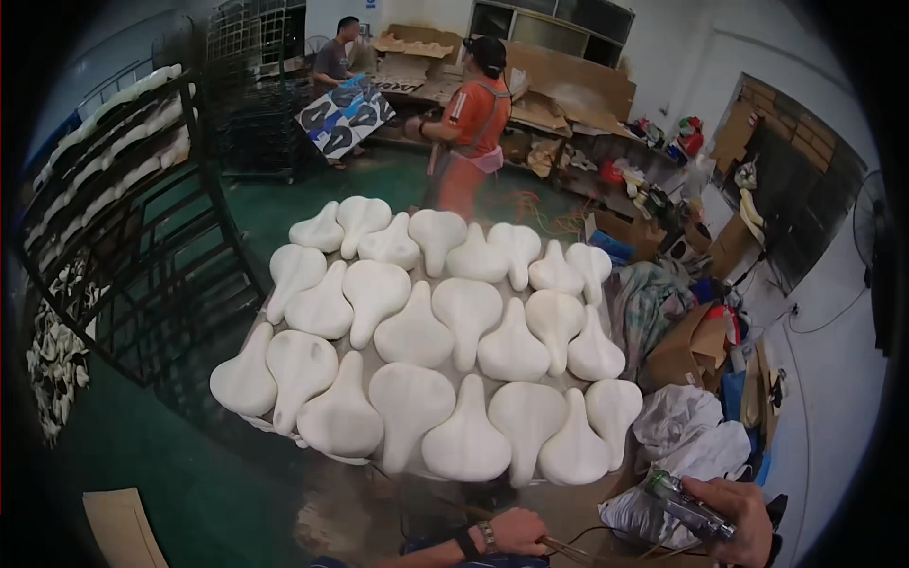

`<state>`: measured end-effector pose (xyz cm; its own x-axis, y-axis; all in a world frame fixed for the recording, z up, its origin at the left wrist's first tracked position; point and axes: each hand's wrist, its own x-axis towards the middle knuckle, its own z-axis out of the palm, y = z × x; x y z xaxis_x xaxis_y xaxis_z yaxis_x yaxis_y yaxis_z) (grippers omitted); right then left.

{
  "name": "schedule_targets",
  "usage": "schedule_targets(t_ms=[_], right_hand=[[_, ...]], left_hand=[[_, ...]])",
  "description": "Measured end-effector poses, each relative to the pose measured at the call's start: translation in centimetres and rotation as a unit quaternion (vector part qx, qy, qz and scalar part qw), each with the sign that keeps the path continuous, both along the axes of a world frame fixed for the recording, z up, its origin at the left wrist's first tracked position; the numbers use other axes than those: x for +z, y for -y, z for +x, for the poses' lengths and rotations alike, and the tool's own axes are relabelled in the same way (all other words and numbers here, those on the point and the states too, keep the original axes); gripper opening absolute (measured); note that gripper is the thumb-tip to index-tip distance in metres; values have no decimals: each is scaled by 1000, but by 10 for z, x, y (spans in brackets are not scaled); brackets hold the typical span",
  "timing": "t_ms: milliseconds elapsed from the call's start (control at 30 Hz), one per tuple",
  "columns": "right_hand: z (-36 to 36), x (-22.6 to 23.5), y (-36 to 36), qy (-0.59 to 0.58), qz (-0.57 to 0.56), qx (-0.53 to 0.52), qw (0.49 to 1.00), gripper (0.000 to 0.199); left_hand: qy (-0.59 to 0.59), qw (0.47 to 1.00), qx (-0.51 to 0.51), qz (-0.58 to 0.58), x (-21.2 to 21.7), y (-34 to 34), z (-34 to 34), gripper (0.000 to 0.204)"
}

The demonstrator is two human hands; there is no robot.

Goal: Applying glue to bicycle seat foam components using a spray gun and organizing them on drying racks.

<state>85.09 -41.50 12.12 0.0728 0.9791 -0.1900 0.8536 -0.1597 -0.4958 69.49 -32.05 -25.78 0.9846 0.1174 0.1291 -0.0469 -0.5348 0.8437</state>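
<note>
While the right hand (734, 516) is clamped around a spray gun (684, 504), its nozzle end points up and to the left from the fist, and a thin hose (606, 551) seems to trail off below it, though the picture's edge makes that hard to follow. To the left of it, the left hand (519, 530) sits low with a watch (488, 537) and a dark band on the wrist; its fingers are curled together on what may be the same hose or a thin rod, and I cannot tell which. Just above and beyond both hands stands the tabletop (379, 466), crowded with white saddle-shaped pads (431, 331) laid in rows, wide and narrow ends alternating, most of them touching. Crumpled white cloth (686, 431) lies just above the right hand, beside the pads' near corner. Farther left of the left hand rises a dark metal rack (161, 246) with more pads on its upper shelves. Well beyond the pads, a person in an orange shirt (473, 123) faces a cluttered bench, and another person (333, 66) holds a board (346, 114) of dark saddle shapes.
</note>
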Motion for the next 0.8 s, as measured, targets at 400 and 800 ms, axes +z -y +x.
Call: schedule_targets(t_ms=[400,800], right_hand=[[38,3,-25,0,-15,11,1000,61],[69,-8,-22,-23,-30,-17,999,69]], left_hand=[[-4,999,21,26,-14,-3,39,51],[-7,1000,-10,22,-25,-1,57,47]])
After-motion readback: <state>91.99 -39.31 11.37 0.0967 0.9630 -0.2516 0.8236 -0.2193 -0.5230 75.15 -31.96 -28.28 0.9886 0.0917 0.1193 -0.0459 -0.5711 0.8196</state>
